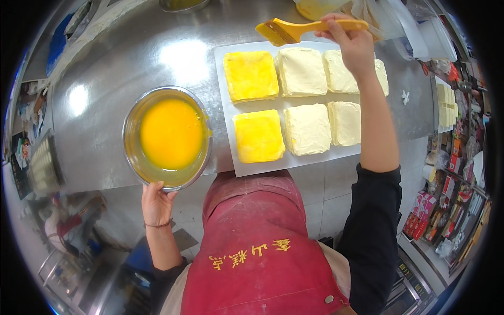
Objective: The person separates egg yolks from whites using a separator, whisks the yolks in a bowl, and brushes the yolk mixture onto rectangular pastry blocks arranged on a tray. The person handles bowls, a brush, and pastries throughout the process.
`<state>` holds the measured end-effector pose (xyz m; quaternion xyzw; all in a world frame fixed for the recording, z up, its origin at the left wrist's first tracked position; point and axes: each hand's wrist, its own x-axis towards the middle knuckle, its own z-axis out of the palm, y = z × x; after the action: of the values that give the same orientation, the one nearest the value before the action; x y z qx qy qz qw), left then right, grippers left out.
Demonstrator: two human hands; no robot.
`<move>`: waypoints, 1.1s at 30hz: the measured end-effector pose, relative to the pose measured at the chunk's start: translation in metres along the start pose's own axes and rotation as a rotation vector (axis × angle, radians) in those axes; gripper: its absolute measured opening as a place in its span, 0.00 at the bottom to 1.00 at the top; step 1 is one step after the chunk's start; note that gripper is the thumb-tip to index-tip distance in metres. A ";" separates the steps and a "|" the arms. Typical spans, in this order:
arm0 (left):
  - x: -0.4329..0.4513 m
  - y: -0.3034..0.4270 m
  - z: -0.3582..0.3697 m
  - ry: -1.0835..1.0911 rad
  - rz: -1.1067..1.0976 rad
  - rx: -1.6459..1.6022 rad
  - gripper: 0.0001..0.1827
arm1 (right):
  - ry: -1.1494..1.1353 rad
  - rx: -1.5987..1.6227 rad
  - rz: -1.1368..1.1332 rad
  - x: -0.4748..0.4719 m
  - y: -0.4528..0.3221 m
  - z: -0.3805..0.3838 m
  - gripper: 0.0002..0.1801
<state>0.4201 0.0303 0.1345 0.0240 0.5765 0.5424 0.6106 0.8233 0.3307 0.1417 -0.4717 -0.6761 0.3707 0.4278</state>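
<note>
My left hand [158,202] grips the near rim of a round metal bowl [136,157] that holds orange-yellow liquid, likely beaten egg [172,132]. In my right hand [350,43] is a flat pastry brush [291,31] with a yellow handle, its bristles wet and yellow, above the far edge of a white sheet [256,169]. Square pastry blocks lie on that sheet in two rows. The two leftmost blocks, a far one [251,76] and a near one [258,136], are coated glossy yellow. Pale, uncoated blocks [302,73] stand to their right, some partly hidden by my right forearm.
A steel worktable [98,138] carries everything. Another metal bowl [185,4] sits at the far edge, and a yellow container [315,10] with plastic bags at the far right. A tray of pale blocks [446,104] is further right. Shelves of packages [453,189] line the right side. A person [65,228] is at lower left.
</note>
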 end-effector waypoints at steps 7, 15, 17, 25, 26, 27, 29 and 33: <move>0.003 0.004 0.011 -0.016 -0.003 0.039 0.25 | -0.036 -0.323 -0.319 -0.067 -0.021 0.035 0.08; 0.010 0.010 -0.003 -0.122 -0.024 0.097 0.21 | -0.051 -0.356 -0.353 -0.125 -0.017 0.065 0.14; 0.010 0.010 -0.005 -0.130 -0.030 0.100 0.21 | -0.085 -0.412 -0.387 -0.145 -0.021 0.063 0.15; 0.015 0.016 -0.009 -0.180 -0.045 0.117 0.21 | -0.109 -0.434 -0.333 -0.219 -0.069 0.057 0.17; 0.015 0.017 -0.009 -0.187 -0.047 0.120 0.21 | -0.082 -0.438 -0.340 -0.220 -0.073 0.056 0.18; 0.016 0.017 -0.009 -0.194 -0.048 0.123 0.21 | -0.043 -0.450 -0.345 -0.219 -0.074 0.056 0.17; 0.017 0.018 -0.010 -0.209 -0.051 0.130 0.20 | 0.032 -0.476 -0.364 -0.213 -0.071 0.057 0.17; 0.018 0.018 -0.015 -0.232 -0.050 0.128 0.19 | 0.202 -0.379 -0.314 -0.192 -0.055 0.067 0.12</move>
<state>0.3934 0.0411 0.1293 0.1112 0.5359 0.4824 0.6839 0.7796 0.1258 0.1238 -0.4674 -0.7522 0.1176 0.4493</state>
